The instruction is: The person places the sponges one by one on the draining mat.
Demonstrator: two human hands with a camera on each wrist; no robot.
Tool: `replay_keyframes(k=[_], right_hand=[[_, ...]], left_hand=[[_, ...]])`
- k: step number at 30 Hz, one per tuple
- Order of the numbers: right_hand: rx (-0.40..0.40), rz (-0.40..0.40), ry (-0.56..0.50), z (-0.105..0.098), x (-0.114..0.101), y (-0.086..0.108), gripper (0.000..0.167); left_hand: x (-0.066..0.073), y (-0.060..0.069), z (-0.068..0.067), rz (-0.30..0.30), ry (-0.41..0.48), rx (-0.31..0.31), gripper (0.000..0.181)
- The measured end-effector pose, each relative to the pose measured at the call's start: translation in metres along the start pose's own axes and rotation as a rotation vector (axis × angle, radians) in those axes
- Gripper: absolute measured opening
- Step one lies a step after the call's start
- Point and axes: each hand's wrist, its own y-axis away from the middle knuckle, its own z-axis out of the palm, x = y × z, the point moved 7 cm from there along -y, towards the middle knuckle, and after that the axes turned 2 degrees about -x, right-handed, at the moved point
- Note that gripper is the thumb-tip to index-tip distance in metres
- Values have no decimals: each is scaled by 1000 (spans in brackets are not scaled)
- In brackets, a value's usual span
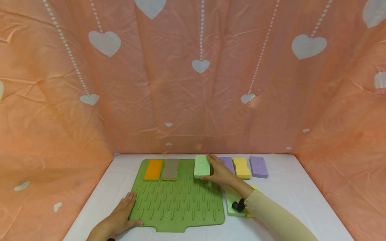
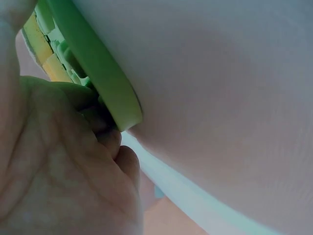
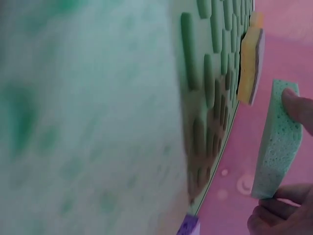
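Backdrop: salmon-coloured sheeting [image 1: 175, 83] with pale hearts, behind a white tabletop [image 1: 278, 201].
Green mat: ridged mat [image 1: 170, 225] on the tabletop, an orange sponge [image 1: 153, 170] and a grey-topped sponge [image 1: 170, 168] side by side at its far left.
Light green sponge: raised over the mat's far edge, right of those two, apart from the ridges in the right wrist view.
Right hand: fingers grasping the light green sponge [image 1: 201, 166] by its two ends; hand [image 1: 222, 173].
Left hand: fingers released, resting along the mat's left edge; hand [image 1: 120, 211].
Right of the mat: a purple sponge [image 1: 229, 163] partly hidden, a yellow sponge [image 1: 241, 168], another purple sponge [image 1: 258, 166].
Handling: a light end grip seems best, since squeezing would bow it; lower it flat, square to its neighbours, while light left-hand pressure steadies the mat.
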Motion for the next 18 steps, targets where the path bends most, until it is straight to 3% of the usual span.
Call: replay_keyframes(k=[6,9,13,18], right_hand=[[-8,43,-9,9,-2,-7,111],[-32,62,-26,14,-3,-10,111],[-46,80,-52,19,-5,-15,112],[-60,86,-54,25,-9,-20,110]], left_hand=[[9,-1,-4,-98,31,-45,124],[7,-1,-2,-81,33,-39,125],[1,0,0,-14,54,-17,127],[2,-1,1,-29,51,-36,127]])
